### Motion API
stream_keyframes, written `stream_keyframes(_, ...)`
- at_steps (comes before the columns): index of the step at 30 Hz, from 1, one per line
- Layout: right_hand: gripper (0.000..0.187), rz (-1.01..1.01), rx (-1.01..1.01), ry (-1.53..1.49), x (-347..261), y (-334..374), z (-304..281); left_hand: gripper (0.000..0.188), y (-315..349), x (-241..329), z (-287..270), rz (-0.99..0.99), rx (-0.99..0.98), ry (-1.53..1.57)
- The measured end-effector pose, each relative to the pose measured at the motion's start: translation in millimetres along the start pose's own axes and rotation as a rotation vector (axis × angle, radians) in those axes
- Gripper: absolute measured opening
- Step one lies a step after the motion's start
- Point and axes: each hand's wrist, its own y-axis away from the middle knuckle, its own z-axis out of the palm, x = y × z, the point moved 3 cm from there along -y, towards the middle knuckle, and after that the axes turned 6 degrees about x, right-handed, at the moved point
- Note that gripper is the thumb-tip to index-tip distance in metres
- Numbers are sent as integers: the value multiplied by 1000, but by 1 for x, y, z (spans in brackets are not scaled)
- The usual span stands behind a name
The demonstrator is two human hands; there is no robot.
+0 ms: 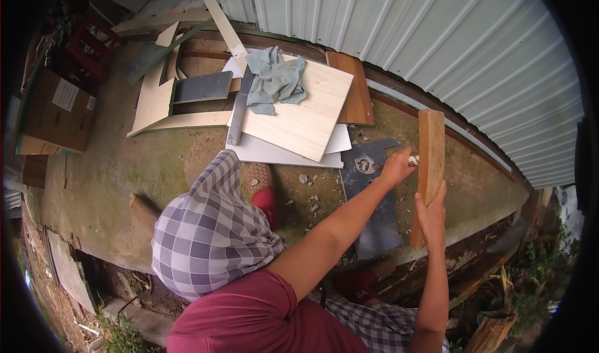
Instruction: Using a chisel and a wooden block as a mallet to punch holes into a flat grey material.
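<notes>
A brown wooden plank (432, 144) stands nearly upright, its lower end resting by a dark grey sheet (374, 225) on the concrete slab. My right hand (432, 214) grips the plank's lower half from the near side. My left hand (397, 167) reaches across from the left and presses a small whitish object (412, 160) against the plank's left edge; I cannot make out what the object is. My knee in checked trousers (209, 234) is bent over the slab, and my foot in a red slipper (262, 187) rests on the concrete.
A pale wooden panel (312, 119) lies on white sheets with a grey cloth (274, 81) and a dark flat bar (239, 112) on it. A corrugated metal wall (437, 34) runs behind. Offcut boards (156, 100), a cardboard box (56, 112) and a red crate (90, 50) sit at left. The slab drops off near me.
</notes>
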Motion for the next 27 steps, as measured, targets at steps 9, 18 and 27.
stream_keyframes(9,79,9,-179,83,-6,-10,-31,35,-1,-11,10,5,-12,-5)
stream_keyframes(18,83,-107,-251,319,-11,-25,-60,42,2,-5,8,42,1,25)
stream_keyframes(27,81,-16,-278,-234,33,-30,-31,37,-14,-8,6,5,-171,-6)
